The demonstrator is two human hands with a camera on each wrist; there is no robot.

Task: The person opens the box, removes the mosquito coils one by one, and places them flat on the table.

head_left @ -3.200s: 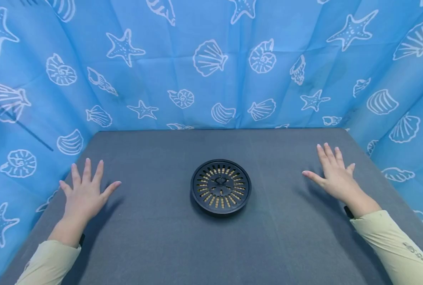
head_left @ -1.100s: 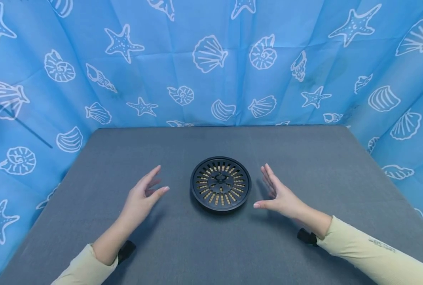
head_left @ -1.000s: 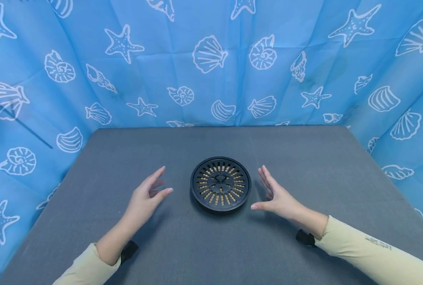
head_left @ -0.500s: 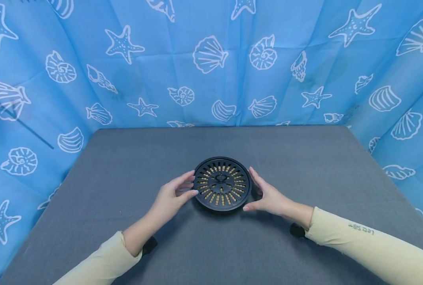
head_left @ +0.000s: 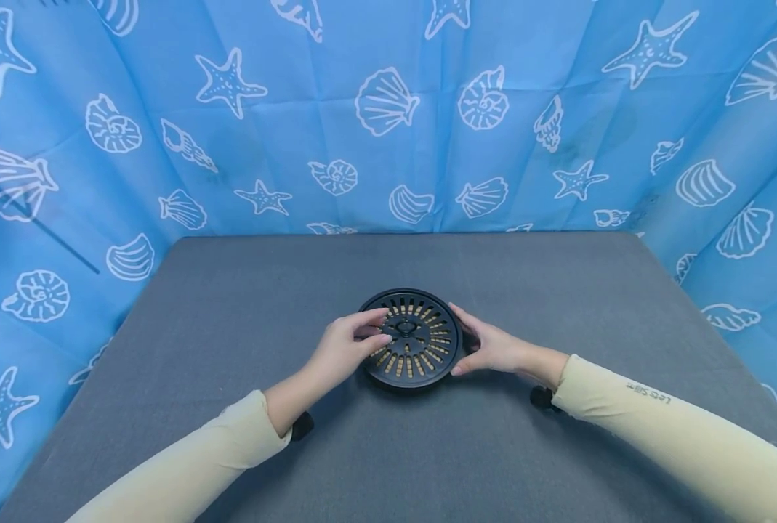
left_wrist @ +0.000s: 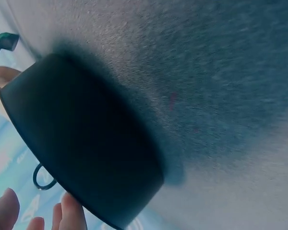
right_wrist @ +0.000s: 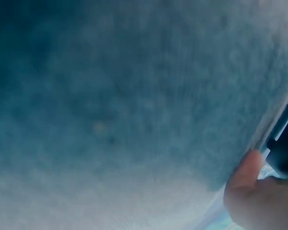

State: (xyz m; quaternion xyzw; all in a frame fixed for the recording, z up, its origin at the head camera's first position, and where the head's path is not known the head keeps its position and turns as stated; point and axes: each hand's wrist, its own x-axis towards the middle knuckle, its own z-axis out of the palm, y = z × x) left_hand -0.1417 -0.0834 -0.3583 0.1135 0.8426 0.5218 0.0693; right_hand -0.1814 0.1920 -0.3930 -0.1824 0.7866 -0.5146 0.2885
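Note:
A round black mosquito coil holder [head_left: 404,378] stands mid-table; its slotted lid [head_left: 406,354] shows something yellowish beneath. A small ring handle [head_left: 405,328] sits at the lid's centre and sticks up in profile in the left wrist view [left_wrist: 43,177]. My left hand [head_left: 349,345] reaches over the lid's left side, thumb and fingers apart and just short of the ring. My right hand [head_left: 493,350] holds the holder's right side, thumb at the front and fingers curved behind. In the right wrist view, the thumb [right_wrist: 247,170] lies beside the dark wall.
A grey cloth covers the table [head_left: 264,283]. Along its back and sides hangs a blue curtain [head_left: 336,131] with white shells and starfish. A black wrist camera [head_left: 302,426] sits under the left wrist, another black camera [head_left: 542,397] under the right.
Both hands have come inward from the table's sides. My left hand has passed over the lid toward the ring; my right hand has met the holder's side. The holder has hardly moved.

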